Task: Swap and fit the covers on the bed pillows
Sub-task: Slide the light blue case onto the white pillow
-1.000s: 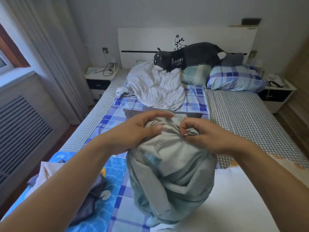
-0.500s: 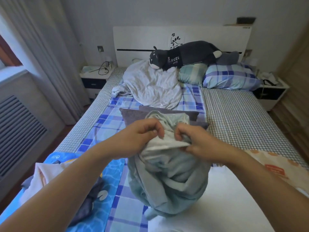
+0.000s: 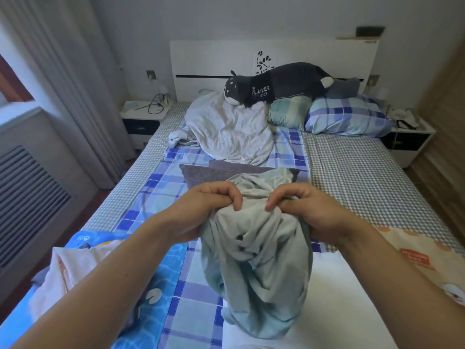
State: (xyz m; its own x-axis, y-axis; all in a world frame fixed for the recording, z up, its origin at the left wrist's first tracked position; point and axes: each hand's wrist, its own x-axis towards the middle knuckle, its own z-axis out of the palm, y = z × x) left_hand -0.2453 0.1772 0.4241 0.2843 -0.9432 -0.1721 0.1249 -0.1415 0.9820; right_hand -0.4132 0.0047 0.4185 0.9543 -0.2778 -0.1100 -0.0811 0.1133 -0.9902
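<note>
My left hand [image 3: 201,210] has its fingers curled, thumb and forefinger pinching a fold at the top of the pale green cover [image 3: 256,260]. My right hand [image 3: 304,210] does the same just beside it, fingers bent and nipping the cloth edge, so the two grips sit close together with a short span of hem between them. The cover hangs down from both pinches in a bunched, wrinkled mass, its lower end resting on a white pillow [image 3: 339,311] at the near edge of the bed [image 3: 364,177].

Just behind the cover lies a grey cushion [image 3: 201,173] on the blue checked sheet [image 3: 163,187]. Farther up, a crumpled white blanket [image 3: 226,129] spreads toward the headboard [image 3: 206,59]. A dark plush dog [image 3: 276,84] lies across the top of it and over a green pillow [image 3: 289,112], with a blue plaid pillow [image 3: 347,117] to the right of that.

On my left, near my forearm, a pinkish cloth [image 3: 65,265] lies on a bright blue printed sheet [image 3: 166,268]. A nightstand [image 3: 143,119] with a cable stands at the far left of the bed, another nightstand [image 3: 407,139] at the far right.
</note>
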